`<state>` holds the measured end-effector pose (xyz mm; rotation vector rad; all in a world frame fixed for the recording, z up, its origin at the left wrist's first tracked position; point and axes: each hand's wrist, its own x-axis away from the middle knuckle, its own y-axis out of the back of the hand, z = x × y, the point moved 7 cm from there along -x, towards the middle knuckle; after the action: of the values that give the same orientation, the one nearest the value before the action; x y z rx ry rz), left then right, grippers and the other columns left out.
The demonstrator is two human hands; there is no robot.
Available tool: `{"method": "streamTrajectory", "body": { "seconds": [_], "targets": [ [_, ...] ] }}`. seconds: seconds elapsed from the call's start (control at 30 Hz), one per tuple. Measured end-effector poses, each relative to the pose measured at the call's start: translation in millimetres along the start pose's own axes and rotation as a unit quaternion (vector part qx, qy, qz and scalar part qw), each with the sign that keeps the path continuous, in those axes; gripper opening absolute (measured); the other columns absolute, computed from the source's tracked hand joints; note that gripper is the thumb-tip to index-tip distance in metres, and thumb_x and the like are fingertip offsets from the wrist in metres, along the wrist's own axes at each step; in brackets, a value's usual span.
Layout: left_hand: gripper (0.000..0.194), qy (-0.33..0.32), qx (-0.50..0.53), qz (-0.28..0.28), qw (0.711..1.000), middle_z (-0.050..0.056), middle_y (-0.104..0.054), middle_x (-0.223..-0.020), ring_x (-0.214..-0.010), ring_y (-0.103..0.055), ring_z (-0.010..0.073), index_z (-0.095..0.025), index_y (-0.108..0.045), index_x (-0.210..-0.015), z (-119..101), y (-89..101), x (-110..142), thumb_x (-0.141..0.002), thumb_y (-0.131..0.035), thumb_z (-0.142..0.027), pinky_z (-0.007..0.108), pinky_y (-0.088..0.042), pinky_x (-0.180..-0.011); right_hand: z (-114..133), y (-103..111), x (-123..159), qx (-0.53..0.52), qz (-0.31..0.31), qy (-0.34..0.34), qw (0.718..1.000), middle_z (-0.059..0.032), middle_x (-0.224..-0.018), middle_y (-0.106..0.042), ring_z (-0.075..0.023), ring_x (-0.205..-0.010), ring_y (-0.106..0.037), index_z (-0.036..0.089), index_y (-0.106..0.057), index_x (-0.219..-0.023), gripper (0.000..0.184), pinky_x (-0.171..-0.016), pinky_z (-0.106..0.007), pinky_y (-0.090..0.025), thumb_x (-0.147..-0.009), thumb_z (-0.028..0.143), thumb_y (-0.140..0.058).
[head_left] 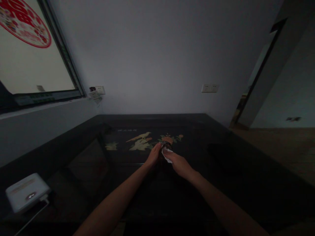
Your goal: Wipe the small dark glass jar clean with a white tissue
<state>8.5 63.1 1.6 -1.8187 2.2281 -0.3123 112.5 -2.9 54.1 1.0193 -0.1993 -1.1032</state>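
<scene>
Above the middle of a dark, glossy table, both hands meet at a small dark object with a rounded rim; its kind is too dim to make out. My left hand is closed on its left side. In my right hand a crumpled white tissue is pinched, pressed against the near side of the dark object. The fingers behind the object are hidden.
A white box-shaped device with a cable stands at the table's left. Bird and flower inlay decorates the tabletop. A dark flat item lies to the right. Behind is a wall with sockets.
</scene>
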Motion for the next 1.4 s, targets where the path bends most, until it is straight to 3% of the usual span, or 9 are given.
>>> {"method": "streamTrajectory", "body": {
  "seconds": [0.2,0.37,0.53,0.63,0.73,0.87,1.07,1.23,1.4],
  "targets": [
    [0.058,0.001,-0.004,0.007,1.000,0.008,-0.067,-0.091,-0.075,-0.061,0.0182,-0.015,-0.062,-0.101,0,-1.5,0,-0.073,-0.058,-0.066,0.025,-0.045,-0.060,0,3,1,0.075,0.008,0.008,0.997,-0.0064,-0.136,-0.054,-0.0197,-0.130,-0.044,0.020,-0.056,-0.127,0.054,-0.110,-0.040,-0.032,-0.080,0.000,-0.038],
    [0.053,-0.016,-0.010,0.000,1.000,0.005,-0.066,-0.086,-0.073,-0.059,0.0162,-0.016,-0.062,-0.098,-2,-0.4,0,-0.074,-0.058,-0.063,0.025,-0.044,-0.064,4,0,1,-0.091,0.004,-0.020,0.996,-0.0057,-0.128,-0.061,-0.0215,-0.121,-0.053,0.021,-0.060,-0.122,0.054,-0.103,-0.040,-0.041,-0.077,0.001,-0.039],
    [0.047,-0.028,-0.023,-0.001,0.999,0.002,-0.064,-0.080,-0.071,-0.057,0.0155,-0.017,-0.063,-0.093,-1,3.3,-2,-0.073,-0.062,-0.060,0.025,-0.044,-0.064,-7,-19,-1,-0.396,0.007,-0.116,0.911,-0.0042,-0.123,-0.062,-0.0199,-0.104,-0.061,0.024,-0.051,-0.130,0.057,-0.084,-0.037,-0.055,-0.076,0.007,-0.041],
    [0.043,-0.030,-0.030,-0.002,0.999,0.004,-0.064,-0.085,-0.079,-0.058,0.0177,-0.017,-0.064,-0.092,-1,5.2,-3,-0.074,-0.063,-0.056,0.026,-0.045,-0.070,-15,-25,-1,-0.460,-0.017,-0.146,0.876,-0.0053,-0.125,-0.060,-0.0187,-0.102,-0.061,0.022,-0.048,-0.133,0.058,-0.085,-0.037,-0.055,-0.076,0.008,-0.043],
    [0.045,-0.028,-0.032,-0.003,0.999,0.005,-0.065,-0.084,-0.079,-0.059,0.0184,-0.017,-0.063,-0.095,-1,5.3,-2,-0.075,-0.060,-0.057,0.027,-0.045,-0.070,-13,-23,-1,-0.393,-0.006,-0.122,0.912,-0.0053,-0.126,-0.061,-0.0204,-0.103,-0.062,0.022,-0.049,-0.132,0.057,-0.085,-0.039,-0.054,-0.077,0.008,-0.043],
    [0.052,-0.025,-0.029,0.004,0.999,0.005,-0.065,-0.085,-0.076,-0.059,0.0188,-0.016,-0.062,-0.097,-1,2.5,-2,-0.075,-0.057,-0.063,0.028,-0.045,-0.069,0,-6,-1,-0.169,0.001,-0.025,0.985,-0.0048,-0.125,-0.063,-0.0227,-0.116,-0.057,0.022,-0.058,-0.125,0.053,-0.102,-0.041,-0.042,-0.078,0.004,-0.042],
    [0.049,-0.042,-0.034,0.011,0.998,0.007,-0.067,-0.094,-0.091,-0.060,0.0221,-0.017,-0.064,-0.096,-4,0.2,-4,-0.074,-0.060,-0.060,0.030,-0.045,-0.081,0,6,1,0.070,0.016,0.000,0.997,-0.0026,-0.133,-0.057,-0.0223,-0.127,-0.048,0.029,-0.058,-0.125,0.049,-0.106,-0.041,-0.037,-0.084,0.007,-0.040],
    [0.046,-0.047,-0.042,0.014,0.998,0.006,-0.067,-0.095,-0.091,-0.059,0.0214,-0.016,-0.064,-0.097,-4,1.3,-4,-0.077,-0.059,-0.058,0.031,-0.044,-0.084,1,4,2,0.038,0.001,-0.011,0.999,-0.0008,-0.136,-0.054,-0.0196,-0.130,-0.045,0.028,-0.056,-0.127,0.051,-0.108,-0.038,-0.035,-0.084,0.006,-0.040],
    [0.045,-0.045,-0.047,0.023,0.998,0.004,-0.065,-0.087,-0.081,-0.058,0.0184,-0.016,-0.063,-0.093,-4,1.5,-1,-0.078,-0.058,-0.057,0.029,-0.044,-0.078,-1,-5,-2,-0.191,0.014,-0.044,0.981,-0.0033,-0.121,-0.066,-0.0225,-0.114,-0.058,0.024,-0.066,-0.115,0.055,-0.099,-0.039,-0.044,-0.071,0.002,-0.040]
  ]
}}
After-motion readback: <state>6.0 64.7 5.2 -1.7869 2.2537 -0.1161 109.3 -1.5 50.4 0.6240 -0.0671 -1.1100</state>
